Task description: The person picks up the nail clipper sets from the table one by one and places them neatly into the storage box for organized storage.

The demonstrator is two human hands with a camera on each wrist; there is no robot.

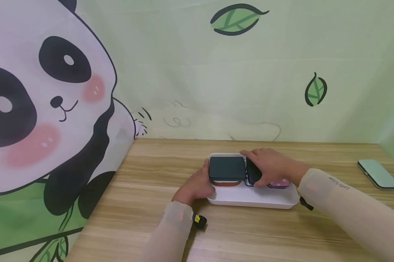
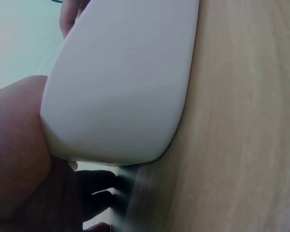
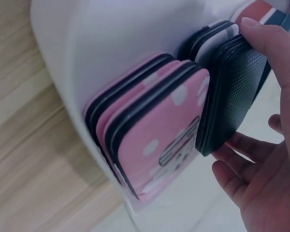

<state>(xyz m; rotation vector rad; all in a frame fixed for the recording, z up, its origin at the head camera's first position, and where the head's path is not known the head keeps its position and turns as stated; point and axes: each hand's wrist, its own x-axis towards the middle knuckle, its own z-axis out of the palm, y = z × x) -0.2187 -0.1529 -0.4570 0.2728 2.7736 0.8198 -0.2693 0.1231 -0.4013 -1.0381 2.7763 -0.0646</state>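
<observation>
A white tray (image 1: 255, 196) stands on the wooden table, with several slim, flat cases stacked inside. My left hand (image 1: 197, 183) grips the tray's left end, thumb over the rim and fingers along the outer wall. Between the thumb and fingers of my right hand (image 1: 270, 165) is a black textured case (image 3: 237, 87), held over the middle of the tray beside a grey-and-white one (image 3: 215, 43). Pink patterned cases (image 3: 159, 130) lie stacked at the right end, partly hidden by that hand in the head view. A dark green case (image 1: 227, 168) tops the left stack, above a brown-orange one (image 1: 226, 183).
Off to the right on the table (image 1: 144, 203) lies a mint-green case (image 1: 378, 174) with a dark edge. Behind the table hangs a pale green cloth (image 1: 190, 72) printed with a panda (image 1: 85, 43) and leaves.
</observation>
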